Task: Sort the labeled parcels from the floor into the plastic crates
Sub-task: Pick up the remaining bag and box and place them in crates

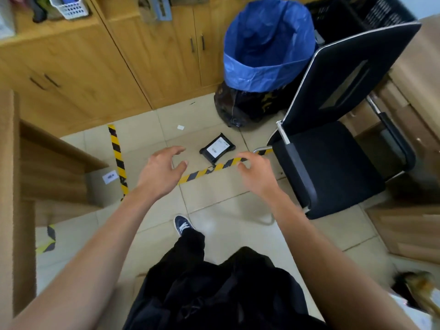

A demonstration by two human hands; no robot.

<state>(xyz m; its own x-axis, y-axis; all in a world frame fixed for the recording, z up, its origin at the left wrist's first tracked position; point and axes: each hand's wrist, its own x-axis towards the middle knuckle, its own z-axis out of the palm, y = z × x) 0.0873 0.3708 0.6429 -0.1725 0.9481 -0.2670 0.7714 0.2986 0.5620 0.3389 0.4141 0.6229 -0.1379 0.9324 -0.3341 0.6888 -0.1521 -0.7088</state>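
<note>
A black parcel with a white label lies flat on the tiled floor, just beyond a strip of yellow-and-black tape. Both my arms reach forward toward it. My left hand hovers to the parcel's left, fingers spread and loosely curved, holding nothing. My right hand hovers to its lower right, fingers relaxed, also empty. Neither hand touches the parcel. A black plastic crate shows at the top right behind the chair.
A black office chair stands close on the right. A blue-lined bin with a dark bag at its base stands beyond the parcel. Wooden cabinets line the back, a cardboard box sits left. My shoe is on the tiles.
</note>
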